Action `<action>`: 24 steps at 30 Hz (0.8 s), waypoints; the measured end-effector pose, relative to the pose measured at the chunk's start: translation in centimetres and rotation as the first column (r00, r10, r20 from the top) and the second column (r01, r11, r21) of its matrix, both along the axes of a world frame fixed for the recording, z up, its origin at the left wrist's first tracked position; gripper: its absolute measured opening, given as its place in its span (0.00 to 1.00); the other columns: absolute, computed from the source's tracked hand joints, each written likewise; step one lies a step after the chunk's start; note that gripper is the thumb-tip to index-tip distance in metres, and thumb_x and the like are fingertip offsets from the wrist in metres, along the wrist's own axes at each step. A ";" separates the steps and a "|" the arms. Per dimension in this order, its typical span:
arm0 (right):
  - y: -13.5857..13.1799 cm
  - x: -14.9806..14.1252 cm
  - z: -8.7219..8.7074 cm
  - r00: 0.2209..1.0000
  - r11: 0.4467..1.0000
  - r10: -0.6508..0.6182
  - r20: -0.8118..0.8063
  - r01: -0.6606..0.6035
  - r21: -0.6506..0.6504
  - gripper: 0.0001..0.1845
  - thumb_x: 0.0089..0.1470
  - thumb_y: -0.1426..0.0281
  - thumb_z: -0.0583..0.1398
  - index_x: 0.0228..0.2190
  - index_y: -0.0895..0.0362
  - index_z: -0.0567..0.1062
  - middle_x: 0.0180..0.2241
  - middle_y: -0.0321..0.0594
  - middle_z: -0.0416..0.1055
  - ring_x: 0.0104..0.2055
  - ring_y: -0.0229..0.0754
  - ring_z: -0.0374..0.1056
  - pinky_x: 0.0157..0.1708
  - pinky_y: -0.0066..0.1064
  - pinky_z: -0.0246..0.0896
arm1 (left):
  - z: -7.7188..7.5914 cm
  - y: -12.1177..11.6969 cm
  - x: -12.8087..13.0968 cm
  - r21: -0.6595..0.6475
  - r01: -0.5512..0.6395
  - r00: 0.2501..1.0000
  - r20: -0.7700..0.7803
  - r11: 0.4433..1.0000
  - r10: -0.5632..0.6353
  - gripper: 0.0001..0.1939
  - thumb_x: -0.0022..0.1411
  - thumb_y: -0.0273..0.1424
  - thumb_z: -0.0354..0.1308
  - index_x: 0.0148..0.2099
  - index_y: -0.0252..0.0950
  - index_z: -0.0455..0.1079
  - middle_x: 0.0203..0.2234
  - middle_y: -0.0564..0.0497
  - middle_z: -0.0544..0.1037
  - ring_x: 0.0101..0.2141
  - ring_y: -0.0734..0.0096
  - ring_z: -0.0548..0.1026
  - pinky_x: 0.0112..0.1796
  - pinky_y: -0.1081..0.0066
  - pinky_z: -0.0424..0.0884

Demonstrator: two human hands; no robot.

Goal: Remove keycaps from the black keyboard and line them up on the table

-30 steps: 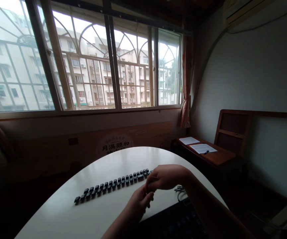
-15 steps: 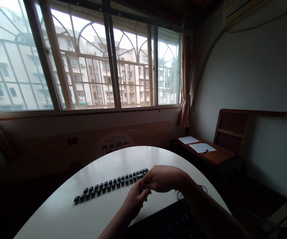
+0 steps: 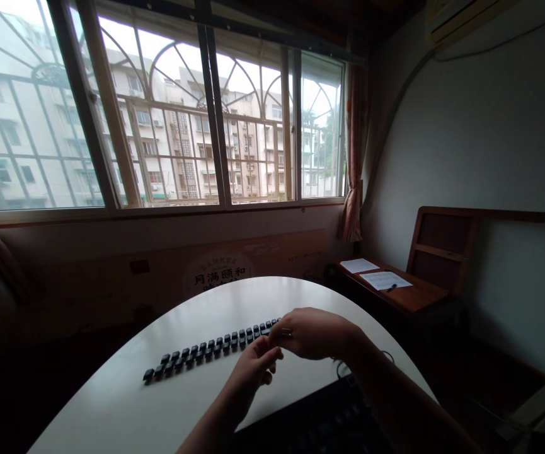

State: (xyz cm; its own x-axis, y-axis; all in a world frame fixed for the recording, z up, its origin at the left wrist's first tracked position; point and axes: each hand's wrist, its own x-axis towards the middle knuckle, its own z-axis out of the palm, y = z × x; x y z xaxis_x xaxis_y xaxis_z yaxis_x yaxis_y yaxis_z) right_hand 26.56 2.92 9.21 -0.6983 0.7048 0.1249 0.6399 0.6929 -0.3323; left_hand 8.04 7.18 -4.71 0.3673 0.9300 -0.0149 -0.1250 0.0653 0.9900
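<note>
Two staggered rows of black keycaps (image 3: 203,351) run slantwise over the white round table (image 3: 125,403). Past their right end, my two hands meet at the fingertips above the tabletop. My right hand (image 3: 317,334) is closed, bent down at the wrist, with a thin shiny metal piece (image 3: 287,333) showing at its fingers; most of that piece is hidden. Just below it, my left hand (image 3: 256,366) pinches against the right fingers, and whatever it grips is too small and covered to name. A dark keyboard (image 3: 319,416) lies under my forearms, partly blocked by the right one.
A black cable (image 3: 341,369) curls behind the keyboard, near the right forearm. Beyond the table on the right, a wooden bench (image 3: 423,296) carries paper sheets (image 3: 385,280) and a pen (image 3: 392,287). Barred windows (image 3: 206,126) fill the far wall.
Both hands, still joined at the fingertips, have shifted slightly left and away from me. The metal piece at the right fingers shows more clearly. The keycap rows look unchanged.
</note>
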 end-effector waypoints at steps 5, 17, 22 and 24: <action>0.1 0.0 -0.2 1.000 0.999 -0.010 0.018 0.009 0.052 0.13 0.62 0.68 0.53 0.38 0.54 0.79 0.33 0.36 0.77 0.30 0.37 0.67 0.30 0.27 0.53 | 0.3 -0.1 0.1 -0.036 0.008 1.000 -0.001 0.999 -0.008 0.25 0.43 0.42 0.73 0.39 0.35 0.67 0.29 0.52 0.74 0.21 0.80 0.63 0.20 0.77 0.53; 0.8 0.6 0.2 0.987 0.967 -0.134 -0.088 0.149 0.204 0.26 0.69 0.62 0.44 0.33 0.59 0.77 0.36 0.44 0.74 0.36 0.42 0.67 0.38 0.33 0.57 | 1.5 -1.0 0.2 -0.155 -0.075 0.997 0.016 0.985 0.078 0.27 0.43 0.41 0.73 0.44 0.34 0.72 0.29 0.53 0.71 0.23 0.81 0.62 0.22 0.77 0.50; 1.5 0.3 -0.8 0.992 0.981 -0.107 -0.070 0.117 0.155 0.14 0.62 0.73 0.51 0.42 0.57 0.76 0.39 0.44 0.75 0.39 0.43 0.68 0.39 0.31 0.58 | 2.0 -1.3 0.1 -0.173 -0.053 0.993 0.091 0.983 0.070 0.30 0.43 0.42 0.74 0.46 0.34 0.73 0.28 0.54 0.68 0.22 0.82 0.61 0.22 0.77 0.50; 1.9 0.3 -1.3 0.995 0.986 -0.096 -0.035 0.099 0.136 0.16 0.60 0.75 0.52 0.46 0.56 0.75 0.38 0.44 0.76 0.38 0.43 0.69 0.37 0.31 0.58 | 2.0 -1.3 0.2 -0.175 -0.041 0.990 0.124 0.984 0.063 0.29 0.43 0.43 0.74 0.45 0.33 0.73 0.26 0.56 0.66 0.22 0.83 0.59 0.22 0.77 0.48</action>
